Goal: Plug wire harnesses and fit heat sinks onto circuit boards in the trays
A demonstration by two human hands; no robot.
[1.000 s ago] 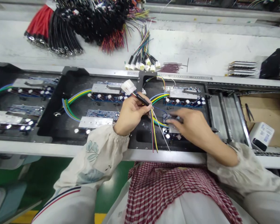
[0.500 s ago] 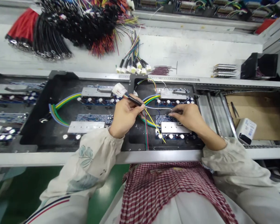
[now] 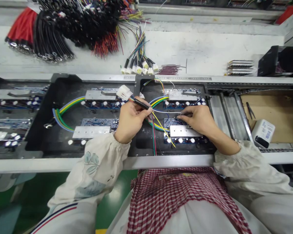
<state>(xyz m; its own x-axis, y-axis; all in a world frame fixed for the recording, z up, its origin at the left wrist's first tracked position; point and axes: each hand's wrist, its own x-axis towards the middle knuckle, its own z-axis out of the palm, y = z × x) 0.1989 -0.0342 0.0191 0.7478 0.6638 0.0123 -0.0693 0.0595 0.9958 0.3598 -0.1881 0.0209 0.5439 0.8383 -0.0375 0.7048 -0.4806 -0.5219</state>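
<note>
My left hand point(image 3: 133, 120) is closed around the black-sleeved part of a wire harness point(image 3: 142, 104), whose white connector point(image 3: 124, 93) points up and left. Loose yellow, red, green and white wires fan out from the harness past my fingers. The white wire point(image 3: 167, 112) runs across to my right hand point(image 3: 196, 118), which pinches its end over the upper edge of the lower circuit board point(image 3: 171, 122). A silver heatsink point(image 3: 184, 131) lies on that board, just below my right fingers. Another board with a heatsink point(image 3: 183, 95) sits above it in the same black housing point(image 3: 146, 143).
More harnesses with white connectors point(image 3: 139, 69) lie on the back shelf, beside thin dark red tubes point(image 3: 169, 69). Bundles of red cables point(image 3: 21, 29) and black cables point(image 3: 51, 39) are at upper left. Tweezers point(image 3: 250, 110) and a white box point(image 3: 263, 132) rest on cardboard at right.
Both hands keep their holds, with the white wire still stretched between them. The view has shifted slightly, and things at the right appear farther right.
</note>
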